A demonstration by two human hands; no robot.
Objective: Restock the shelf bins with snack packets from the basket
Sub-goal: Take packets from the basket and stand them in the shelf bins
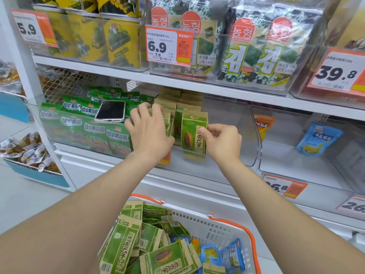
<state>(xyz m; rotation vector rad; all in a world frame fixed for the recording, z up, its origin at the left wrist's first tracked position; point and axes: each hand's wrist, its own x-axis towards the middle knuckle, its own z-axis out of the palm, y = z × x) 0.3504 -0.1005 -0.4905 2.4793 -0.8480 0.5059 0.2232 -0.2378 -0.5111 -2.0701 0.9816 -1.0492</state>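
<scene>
Right hand (221, 142) pinches a green packet (194, 131) upright in the clear bin (237, 123). Left hand (150, 133) rests flat, fingers spread, on the packets (171, 109) beside it.

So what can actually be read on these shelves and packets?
"5.9": left tag
"6.9", "7.5": middle tag
"39.8": right tag
"26.8": lower tag, top partly hidden
"김": seaweed packs
"综合果蔬脆": green packets
"原香瓜子": seed packets
"海盐板栗": blue packet
Small print and barcodes: too small to read.
</scene>
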